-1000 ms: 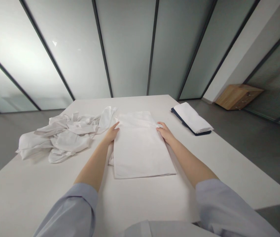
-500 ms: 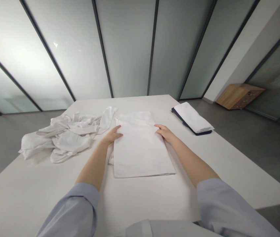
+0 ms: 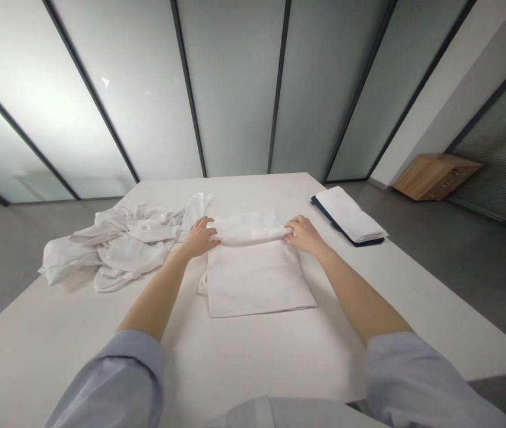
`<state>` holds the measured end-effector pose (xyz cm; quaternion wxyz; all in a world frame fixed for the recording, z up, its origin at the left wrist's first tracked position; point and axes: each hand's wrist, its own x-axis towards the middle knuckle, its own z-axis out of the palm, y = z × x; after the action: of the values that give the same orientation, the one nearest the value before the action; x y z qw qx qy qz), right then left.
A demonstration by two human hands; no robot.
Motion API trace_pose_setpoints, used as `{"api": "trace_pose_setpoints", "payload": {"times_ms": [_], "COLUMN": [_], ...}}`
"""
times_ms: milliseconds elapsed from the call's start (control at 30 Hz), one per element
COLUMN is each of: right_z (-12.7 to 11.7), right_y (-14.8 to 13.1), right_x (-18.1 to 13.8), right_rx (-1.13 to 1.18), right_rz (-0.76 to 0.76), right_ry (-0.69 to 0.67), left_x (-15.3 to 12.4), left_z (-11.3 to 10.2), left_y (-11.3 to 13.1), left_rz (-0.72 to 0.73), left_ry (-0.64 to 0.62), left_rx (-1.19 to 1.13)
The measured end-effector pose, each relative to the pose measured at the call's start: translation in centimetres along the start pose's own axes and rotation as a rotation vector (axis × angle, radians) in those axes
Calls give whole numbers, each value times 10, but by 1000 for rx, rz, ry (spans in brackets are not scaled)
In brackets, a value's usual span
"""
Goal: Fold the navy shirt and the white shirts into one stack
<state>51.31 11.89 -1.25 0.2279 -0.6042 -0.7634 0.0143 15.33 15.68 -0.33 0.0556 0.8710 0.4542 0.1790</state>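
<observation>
A white folded cloth [image 3: 257, 279], perhaps a garment, lies flat in front of me. My left hand [image 3: 200, 238] grips its far part at the left edge, thumb and fingers closed on the fabric. At the right edge my right hand [image 3: 303, 234] pinches the same part. Between both hands the far part is lifted into a raised fold running across the cloth. A small bit of white fabric sticks out from under the left side.
On the left of the white table [image 3: 253, 356] lies a crumpled heap of white fabric [image 3: 132, 238]. To the right, a folded white cloth [image 3: 351, 213] rests on a dark folded one [image 3: 371, 242]. A wooden cabinet [image 3: 435, 175] stands on the floor beyond.
Both hands have closed on the cloth's far part and lifted it into a fold toward me. Before, the cloth lay flat with the hands at its sides.
</observation>
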Motion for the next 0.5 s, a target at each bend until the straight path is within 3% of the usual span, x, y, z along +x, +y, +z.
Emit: {"api": "trace_pose_setpoints", "payload": {"times_ms": [67,167,267,367,500], "right_z": [-20,-53,-78,-80,-66], "right_y": [1,0,-4,-6,1], "right_x": [-2,-3,4,25,59], "right_rx": [132,407,652,784,638], "right_rz": [-69,-58,-2,85,176], "right_ry": [-34,-118,-80,-77,-47], "left_x": [-4,-5,4,26,60], "left_z": [-22,-59,-86,-92,-86], "left_y": [4,10,10,4,2], "left_rz": [23,-83,-230,-330,-263], "left_ry": [-74,-251,-202,-152,-93], "left_rx": [-77,-304,-464,-487,-314]}}
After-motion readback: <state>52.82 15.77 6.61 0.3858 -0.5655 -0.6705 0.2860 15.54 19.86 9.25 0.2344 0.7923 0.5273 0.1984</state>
